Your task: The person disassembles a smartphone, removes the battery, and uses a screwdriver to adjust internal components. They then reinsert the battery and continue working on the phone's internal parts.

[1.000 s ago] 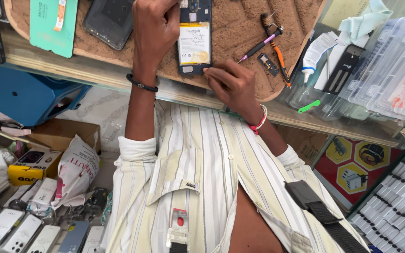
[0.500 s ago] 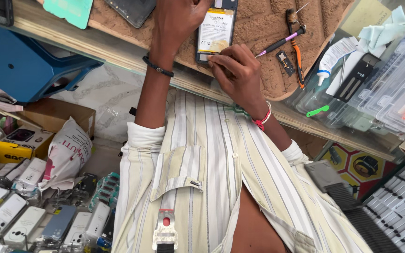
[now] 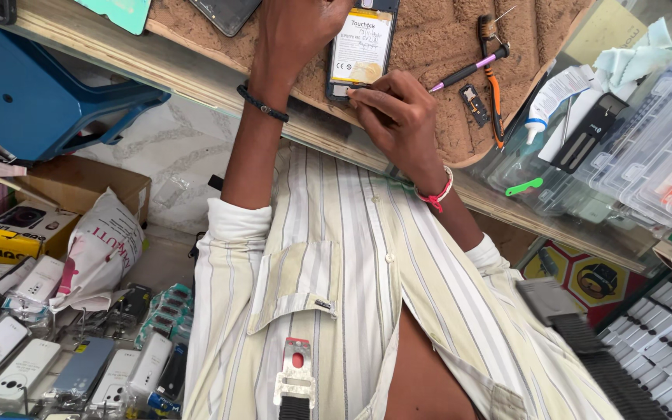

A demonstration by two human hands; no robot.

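Left hand (image 3: 301, 35): laid flat over the left edge and upper part of the opened black smartphone with its back cover off and a white-labelled battery exposed (image 3: 363, 48); fingers curled around the phone's side, steadying it; a dark bead bracelet (image 3: 261, 103) on the wrist. What lies under the palm cannot be told.

Right hand (image 3: 398, 117): fingers bunched together, tips pressed on the lower end of the phone just below the battery; whether a small part is pinched between them cannot be told. A red and white thread band (image 3: 435, 194) on the wrist.

Opened phone: lying face down on the brown, coarse, round-edged work mat (image 3: 429, 47), which rests on the pale wooden counter (image 3: 157, 62), between the two hands.

On the mat, right of the phone: a purple-handled metal pick (image 3: 468, 71), an orange-handled tool with a wire brush head (image 3: 495, 85), and a small black component (image 3: 474, 105).

Upper left on the mat: a dark phone lying flat (image 3: 227, 12); beside it a teal phone case (image 3: 122, 12).

Right of the mat: a white squeeze bottle with blue nozzle (image 3: 554, 101), a pale green cloth (image 3: 635, 58), clear plastic compartment boxes (image 3: 655, 148), a green plastic pick (image 3: 524, 187).

Below the counter, left: a blue plastic stool (image 3: 33, 85), a cardboard box (image 3: 79, 183), a white printed bag (image 3: 99, 249), rows of clear phone cases in packets (image 3: 17, 365).

Wearer: a cream striped shirt (image 3: 336, 264), sleeves rolled.
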